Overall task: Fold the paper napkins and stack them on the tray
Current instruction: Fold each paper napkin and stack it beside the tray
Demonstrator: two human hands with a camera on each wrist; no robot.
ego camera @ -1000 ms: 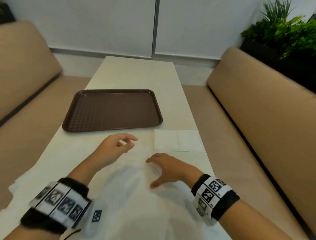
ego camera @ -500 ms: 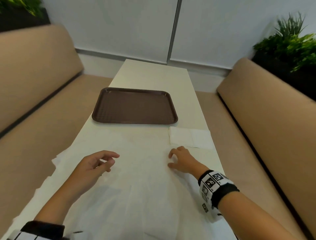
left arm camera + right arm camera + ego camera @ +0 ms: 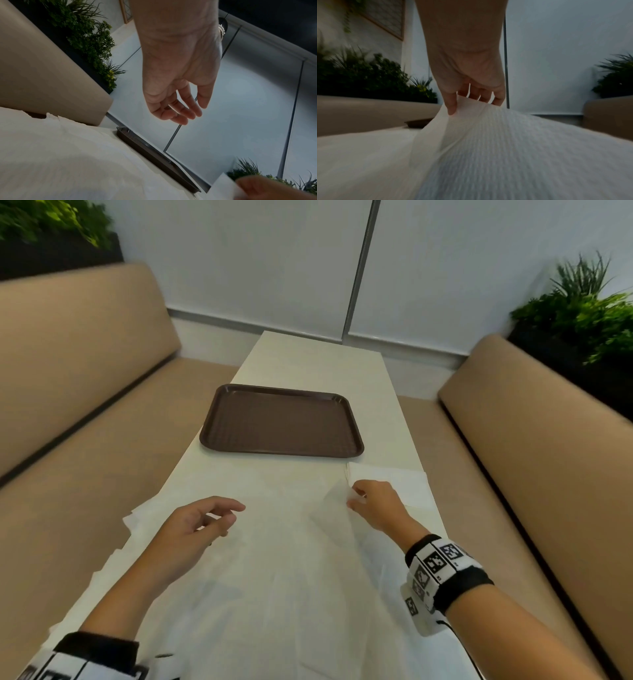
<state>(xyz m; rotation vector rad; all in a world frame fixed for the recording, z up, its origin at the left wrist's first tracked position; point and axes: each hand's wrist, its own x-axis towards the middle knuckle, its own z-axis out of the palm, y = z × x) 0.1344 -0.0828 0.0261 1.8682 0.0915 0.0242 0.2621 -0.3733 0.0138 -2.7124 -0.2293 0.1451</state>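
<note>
While the right hand pinches the far right corner of the top napkin between thumb and fingers and lifts it off the table, the left hand hovers over the sheet's left part, fingers loosely curled and holding nothing. Napkins lie spread across the near half of the table, and their ragged left edges hang past the table's left side. Just beyond the raised corner, a small folded napkin lies by the table's right edge, near the tray's near right corner. This brown tray sits bare in the middle of the table, closer to the left edge, with a strip of bare tabletop beyond it up to the wall. Between the tray's near rim and the hands, the surface is flat paper with nothing standing on it. Benches flank the table on both sides, with plants behind their backs.

Only the right wrist view shows the grip itself: the thumb presses the paper's front face, 4 fingertips show behind its lifted edge, and the sheet drapes down in a fold. From the left wrist view, the open palm is seen from below, well above the paper, with the tray's rim edge-on beyond.
</note>
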